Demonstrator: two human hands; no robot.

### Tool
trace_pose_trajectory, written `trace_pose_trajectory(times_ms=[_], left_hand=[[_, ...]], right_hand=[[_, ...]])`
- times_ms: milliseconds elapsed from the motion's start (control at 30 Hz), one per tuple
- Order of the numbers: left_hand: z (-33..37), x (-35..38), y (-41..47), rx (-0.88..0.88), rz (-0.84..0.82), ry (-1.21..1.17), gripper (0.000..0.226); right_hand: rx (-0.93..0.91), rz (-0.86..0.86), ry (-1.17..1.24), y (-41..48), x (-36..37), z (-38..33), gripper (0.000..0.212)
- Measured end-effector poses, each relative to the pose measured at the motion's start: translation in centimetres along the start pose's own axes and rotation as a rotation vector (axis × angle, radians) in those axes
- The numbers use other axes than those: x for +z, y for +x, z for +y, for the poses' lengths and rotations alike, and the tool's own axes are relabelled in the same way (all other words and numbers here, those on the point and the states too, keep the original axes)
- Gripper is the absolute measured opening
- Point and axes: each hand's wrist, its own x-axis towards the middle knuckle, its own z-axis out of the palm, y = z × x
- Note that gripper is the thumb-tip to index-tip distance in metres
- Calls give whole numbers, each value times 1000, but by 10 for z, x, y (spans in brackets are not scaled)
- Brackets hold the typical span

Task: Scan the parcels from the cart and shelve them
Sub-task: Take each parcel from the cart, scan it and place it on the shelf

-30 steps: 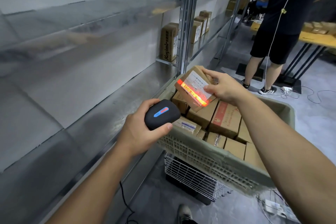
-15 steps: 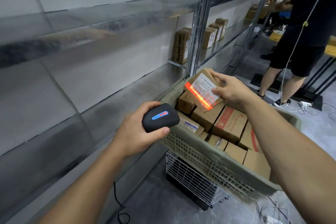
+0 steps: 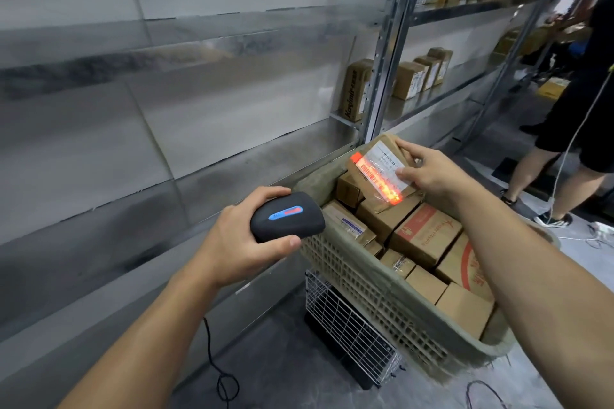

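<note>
Above the cart (image 3: 395, 315), the right hand (image 3: 432, 173) pinches a tilted parcel (image 3: 382, 166); left hand (image 3: 239, 242), nearer the shelf (image 3: 199, 183), grips a scanner (image 3: 287, 216) aimed at its label.

Scanner (image 3: 287, 217): matt black plastic, glossy blue strip on top. Parcel (image 3: 378, 164): creased brown cardboard, with a white paper label under shiny wrinkled clear film. Boxes (image 3: 425, 236) in cart: matt brown cardboard, some with red print, some with glossy taped labels. Cart basket (image 3: 349, 276): matt beige plastic lattice. Liner (image 3: 319, 181): olive cloth, dull, rumpled. Wire rack (image 3: 349, 325) below: thin bright metal wire. Shelf (image 3: 232, 173): grey sheet metal, smeary dull sheen. Upright (image 3: 385, 43): perforated metal, satin. Floor (image 3: 282, 368): smooth grey, faint sheen. Cable (image 3: 210, 349): matt black.
</note>
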Motion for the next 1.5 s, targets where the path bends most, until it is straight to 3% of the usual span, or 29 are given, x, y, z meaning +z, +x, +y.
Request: trace_pose_trajectory(times_ms=[233,400,733,1500], left_hand=[[11,0,-24,4,68,-8,65],[19,-1,-38,27,123,-28,66],[15,-21,-64,-13,186,-35,66],[-16,-165,-174,-6,255,-77,67]], right_hand=[[-20,-64,43,-8,3,4,67],[-71,-125,-69,-13,9,-2,68],[-110,-118,-51,-16,35,-27,68],[-180,-103,77,-101,157,-138,68]])
